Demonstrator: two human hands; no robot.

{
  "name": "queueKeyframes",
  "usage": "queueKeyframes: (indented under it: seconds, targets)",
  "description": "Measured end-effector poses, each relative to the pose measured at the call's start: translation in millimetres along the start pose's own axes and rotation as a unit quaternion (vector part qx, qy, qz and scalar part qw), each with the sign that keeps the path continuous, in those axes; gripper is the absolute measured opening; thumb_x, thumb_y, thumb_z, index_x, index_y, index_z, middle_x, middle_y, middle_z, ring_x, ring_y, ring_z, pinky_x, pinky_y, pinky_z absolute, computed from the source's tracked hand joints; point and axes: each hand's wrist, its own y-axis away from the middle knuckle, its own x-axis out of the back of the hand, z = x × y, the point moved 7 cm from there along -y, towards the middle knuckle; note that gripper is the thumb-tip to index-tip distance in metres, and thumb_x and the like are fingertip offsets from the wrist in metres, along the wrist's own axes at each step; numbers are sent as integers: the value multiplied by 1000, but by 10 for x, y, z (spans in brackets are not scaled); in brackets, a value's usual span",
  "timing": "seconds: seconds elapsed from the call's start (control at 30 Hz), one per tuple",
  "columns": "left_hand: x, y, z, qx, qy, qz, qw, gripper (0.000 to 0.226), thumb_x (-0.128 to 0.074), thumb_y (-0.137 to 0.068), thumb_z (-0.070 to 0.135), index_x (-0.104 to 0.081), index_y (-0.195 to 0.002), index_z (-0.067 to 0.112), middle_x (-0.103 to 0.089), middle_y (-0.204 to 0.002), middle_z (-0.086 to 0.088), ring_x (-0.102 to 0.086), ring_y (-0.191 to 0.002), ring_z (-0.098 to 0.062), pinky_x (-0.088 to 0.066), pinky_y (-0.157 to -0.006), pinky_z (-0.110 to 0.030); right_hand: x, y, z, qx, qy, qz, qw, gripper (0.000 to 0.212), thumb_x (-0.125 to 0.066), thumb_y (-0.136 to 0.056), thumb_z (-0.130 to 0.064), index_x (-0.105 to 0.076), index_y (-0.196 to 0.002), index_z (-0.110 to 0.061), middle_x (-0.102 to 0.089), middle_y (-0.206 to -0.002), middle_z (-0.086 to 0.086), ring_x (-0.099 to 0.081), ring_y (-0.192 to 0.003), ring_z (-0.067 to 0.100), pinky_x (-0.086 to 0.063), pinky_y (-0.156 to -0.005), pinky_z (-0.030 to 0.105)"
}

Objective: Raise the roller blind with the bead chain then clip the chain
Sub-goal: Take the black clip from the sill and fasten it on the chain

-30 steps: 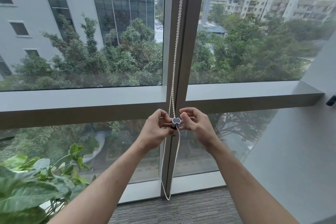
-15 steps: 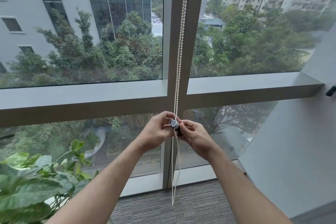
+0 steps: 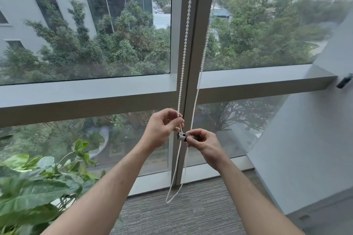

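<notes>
Head view: the white beaded plastic chain is being pinched upright by the left hand against the grey window mullion; just right, the small grey-and-black clip is being clamped, long axis horizontal, by the nearer right hand.

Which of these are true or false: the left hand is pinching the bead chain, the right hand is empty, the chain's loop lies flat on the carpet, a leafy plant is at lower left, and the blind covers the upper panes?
1. The left hand pinches the bead chain. True.
2. The right hand is empty. False: its fingers grip the small clip at the chain.
3. The chain's bottom loop lies flat on the carpet. False: it hangs as a loop in front of the window frame, above the floor.
4. A leafy plant stands at lower left. True.
5. The blind covers the upper panes. False: both panes show trees and buildings; no blind fabric is in view.
</notes>
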Motion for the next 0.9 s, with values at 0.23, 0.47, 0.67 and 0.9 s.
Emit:
queueKeyframes:
  seconds: [0.23, 0.47, 0.67, 0.9]
  targets:
    - [17, 168, -217, 4, -29, 6, 1000, 15, -72, -84, 1, -68, -88, 16, -73, -80, -12, -72, -77, -30, -60, -74, -53, 55, 208, 498, -52, -4, 53, 997, 19, -75, -78, 7, -72, -97, 1, -65, -89, 18, -59, -83, 23, -56, -79, 30]
    - [-37, 401, -513, 30, -83, -12, 996, 10, -73, -84, 2, -68, -92, 4, -73, -85, -15, -69, -80, -35, -57, -77, -53, 109, 426, 1053, -103, 10, 81, 991, 20, -79, -76, 4, -75, -91, -8, -72, -86, 13, -64, -80, 19, -57, -76, 25]
    - [-102, 528, -720, 57, -120, -21, 991, 8, -74, -83, 4, -69, -88, 8, -72, -79, -4, -66, -71, -16, -58, -79, -45, 232, 617, 1464, -134, 41, 97, 985, 23, -84, -72, -1, -76, -93, -10, -76, -92, 11, -69, -82, 15, -57, -79, 27]
    - [-276, 712, -1145, 103, -154, -44, 982, 13, -75, -83, 6, -68, -82, 18, -67, -70, 9, -59, -60, 1, -49, -71, -22, 418, 823, 1968, -184, 48, 109, 976, 24, -81, -73, 4, -74, -93, -8, -75, -91, 10, -69, -87, 21, -59, -81, 31]
